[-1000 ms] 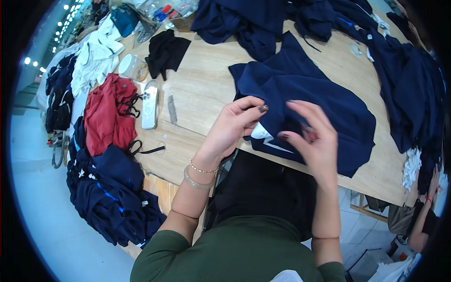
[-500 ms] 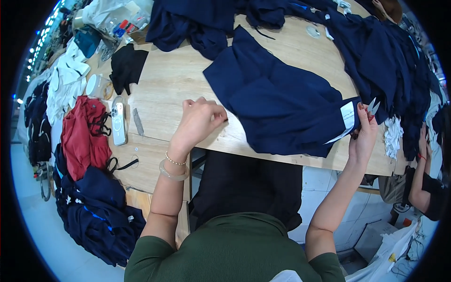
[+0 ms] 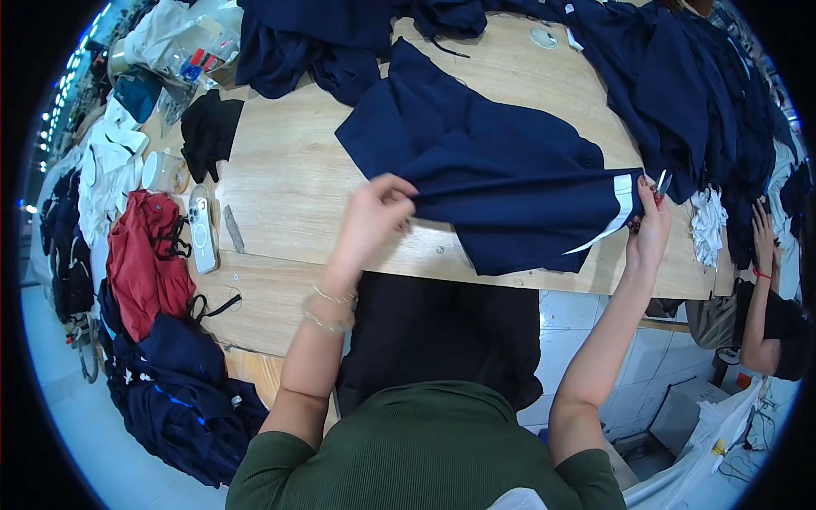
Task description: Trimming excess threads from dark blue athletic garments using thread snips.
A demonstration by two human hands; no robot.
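A navy garment [image 3: 501, 170] lies spread on the wooden table [image 3: 289, 178] in the middle of the frame. The left hand [image 3: 374, 217] pinches its near edge, fingers closed on the cloth. The right hand [image 3: 650, 225], at the right of the frame, grips the far end by the white band [image 3: 625, 200]. The cloth stretches between both hands. A red cloth [image 3: 140, 259] lies at the left.

Matt navy cloth garment [image 3: 501, 183] lay soft and creased, its white band [image 3: 614, 214] smooth. At nine o'clock, pale bench [image 3: 280, 183] showed smooth, lightly grained wood. Further out, red cloth [image 3: 140, 263] looked matt, beside a glossy plastic phone [image 3: 202, 229].
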